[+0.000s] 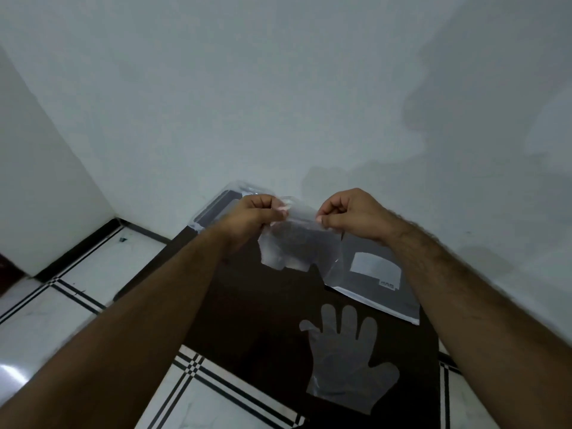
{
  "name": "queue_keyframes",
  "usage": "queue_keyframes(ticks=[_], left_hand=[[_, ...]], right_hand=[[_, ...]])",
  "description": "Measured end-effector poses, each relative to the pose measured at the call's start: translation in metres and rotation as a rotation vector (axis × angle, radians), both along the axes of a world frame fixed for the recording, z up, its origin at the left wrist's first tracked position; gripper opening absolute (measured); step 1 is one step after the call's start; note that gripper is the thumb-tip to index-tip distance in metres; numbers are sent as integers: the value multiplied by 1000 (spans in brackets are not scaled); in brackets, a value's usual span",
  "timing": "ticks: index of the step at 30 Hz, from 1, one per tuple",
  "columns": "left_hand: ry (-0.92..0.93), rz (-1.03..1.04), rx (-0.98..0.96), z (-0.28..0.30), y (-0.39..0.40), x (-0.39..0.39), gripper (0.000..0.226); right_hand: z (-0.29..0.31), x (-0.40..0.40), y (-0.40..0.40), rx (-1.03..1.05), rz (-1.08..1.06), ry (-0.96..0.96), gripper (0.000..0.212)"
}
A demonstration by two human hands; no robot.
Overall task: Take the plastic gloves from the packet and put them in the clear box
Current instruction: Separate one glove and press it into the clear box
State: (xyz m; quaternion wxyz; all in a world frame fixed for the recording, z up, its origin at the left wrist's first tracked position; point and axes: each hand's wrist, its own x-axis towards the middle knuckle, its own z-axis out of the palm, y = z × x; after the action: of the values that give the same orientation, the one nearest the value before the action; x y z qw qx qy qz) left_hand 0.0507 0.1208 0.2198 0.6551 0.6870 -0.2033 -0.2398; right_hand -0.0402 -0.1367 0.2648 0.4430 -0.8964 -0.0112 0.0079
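Both hands raised, L hand & R hand pinching glove

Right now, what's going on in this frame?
A person holds a thin plastic glove up between both hands: left hand and right hand each pinch its top edge above a dark mat. Another glove lies flat on the mat, fingers pointing away. The packet lies on the mat's far right; the clear box sits behind the left hand. Whether the box holds anything cannot be told.
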Motion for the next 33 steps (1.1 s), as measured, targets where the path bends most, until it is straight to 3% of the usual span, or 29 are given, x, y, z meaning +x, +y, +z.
queue_keyframes(ticks=[4, 14, 20, 22, 28, 33], left_hand=[[-74, 59, 46, 9, 56, 35, 18], [-253, -68, 147, 38, 159, 142, 12], [-327, -84, 148, 57, 172, 200, 17], [-361, -83, 159, 64, 172, 221, 13], [-360, -25, 164, 76, 172, 278, 28], [-350, 35, 191, 78, 167, 335, 17]], right_hand=[[6, 33, 53, -15, -51, -30, 7], [31, 113, 169, 13, -70, -23, 9], [42, 172, 198, 397, -94, 190, 49], [44, 197, 203, 429, -75, 234, 54], [50, 267, 196, 247, -173, 152, 32], [53, 312, 178, 212, -247, 51, 14]])
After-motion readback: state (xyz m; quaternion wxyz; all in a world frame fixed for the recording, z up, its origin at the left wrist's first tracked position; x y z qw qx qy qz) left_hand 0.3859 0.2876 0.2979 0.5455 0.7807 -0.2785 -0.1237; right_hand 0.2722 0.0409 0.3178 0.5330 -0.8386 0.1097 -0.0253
